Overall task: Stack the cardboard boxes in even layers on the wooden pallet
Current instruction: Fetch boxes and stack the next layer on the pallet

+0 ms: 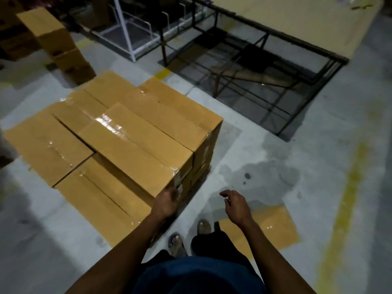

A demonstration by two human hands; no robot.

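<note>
Taped cardboard boxes [118, 132] stand stacked in layers at the left centre, and the wooden pallet under them is hidden. The top box [137, 145] lies lengthwise across the stack, one layer above its neighbours. My left hand [167, 201] is at that box's near right corner, fingers curled over its end face. My right hand [235, 203] hovers over the floor to the right of the stack, fingers loosely bent, holding nothing. Another cardboard box [273, 225] lies on the floor by my feet, below my right hand.
A long table [297, 22] on a dark metal frame fills the upper right. A white wire rack [127, 35] stands behind the stack. More boxes [55, 39] are piled at the upper left. A yellow line [347, 187] runs along the grey floor on the right.
</note>
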